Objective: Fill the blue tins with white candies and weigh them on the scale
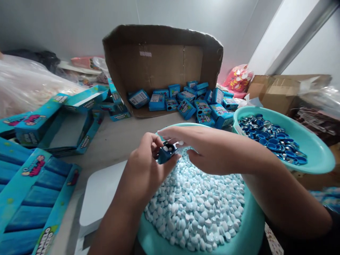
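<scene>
The left hand (145, 170) is clamped on a small blue box (166, 153) above the basin (249, 230) of candies (196, 202); the right hand (209, 150), fingers loosely apart, touches its top. The box looks light and easily crushed, best held by its sides.

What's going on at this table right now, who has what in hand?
A person's left hand holds a small blue box open over a teal basin heaped with pale blue and white candies; a few candies sit in the box. The right hand is at the box's mouth, fingers pinched together. A second teal basin to the right holds blue caps. Behind, filled boxes lie piled in an open cardboard carton.
</scene>
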The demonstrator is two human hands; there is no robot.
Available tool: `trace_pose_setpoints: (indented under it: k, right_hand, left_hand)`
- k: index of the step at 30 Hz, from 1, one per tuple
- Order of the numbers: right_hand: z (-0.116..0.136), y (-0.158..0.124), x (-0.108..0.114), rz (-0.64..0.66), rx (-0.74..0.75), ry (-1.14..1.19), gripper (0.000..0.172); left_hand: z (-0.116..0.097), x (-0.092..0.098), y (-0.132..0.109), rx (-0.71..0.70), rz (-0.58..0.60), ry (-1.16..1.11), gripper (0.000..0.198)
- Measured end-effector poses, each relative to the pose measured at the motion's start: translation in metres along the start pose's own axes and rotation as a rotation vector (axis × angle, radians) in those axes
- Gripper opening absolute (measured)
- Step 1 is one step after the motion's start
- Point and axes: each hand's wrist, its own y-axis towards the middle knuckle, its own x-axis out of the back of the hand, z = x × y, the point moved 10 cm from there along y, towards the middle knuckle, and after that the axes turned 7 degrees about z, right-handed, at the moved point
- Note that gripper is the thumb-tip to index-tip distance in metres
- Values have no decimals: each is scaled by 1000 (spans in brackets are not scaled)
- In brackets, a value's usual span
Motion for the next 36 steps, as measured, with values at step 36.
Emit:
trace_pose_setpoints:
  k: [36]
  right_hand:
    - [-39, 24, -6, -31, -94, 391, 16]
  left_hand:
    - [6, -5, 0, 33, 7, -98, 53]
